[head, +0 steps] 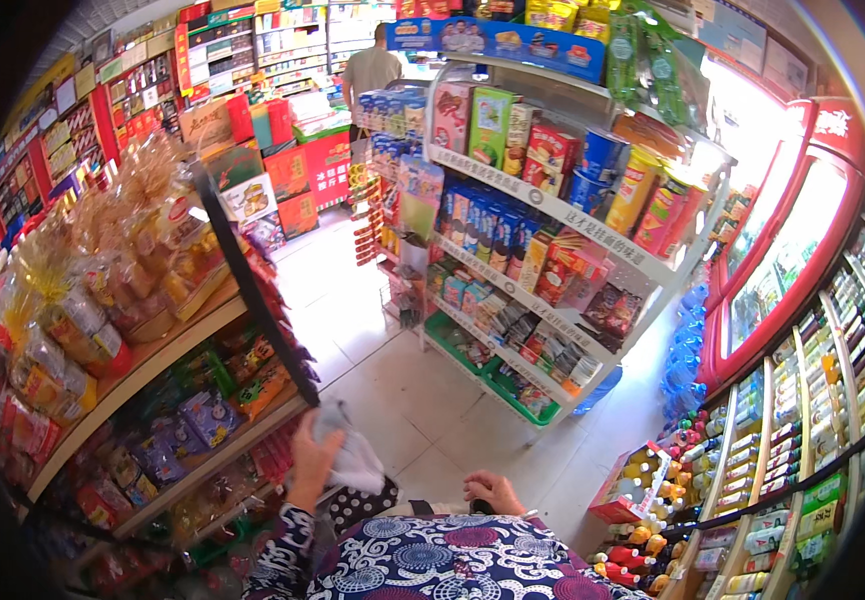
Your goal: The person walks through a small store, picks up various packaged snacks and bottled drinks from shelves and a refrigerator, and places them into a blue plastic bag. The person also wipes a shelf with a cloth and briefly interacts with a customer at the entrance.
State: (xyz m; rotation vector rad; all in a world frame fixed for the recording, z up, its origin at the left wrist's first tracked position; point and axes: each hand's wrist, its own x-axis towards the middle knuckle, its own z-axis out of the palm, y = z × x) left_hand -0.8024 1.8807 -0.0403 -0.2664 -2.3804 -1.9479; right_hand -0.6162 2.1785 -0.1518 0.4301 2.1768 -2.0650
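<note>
In the lower middle, my left hand holds a crumpled grey-white cloth, close to the lower end of a dark shelf upright. A wooden shelf beside it carries cellophane-wrapped packages, with bagged snacks on the tier below. My right hand is near my waist at the patterned garment, its fingers curled; no object shows in it. Before me stands a white metal rack of boxed snacks and canisters, with green trays at its bottom.
Bottle shelves line the right side, with a red box of bottles at their foot. A red-framed cooler and blue plastic bottles are behind the rack. A person stands at the back. Tiled floor runs between the shelves.
</note>
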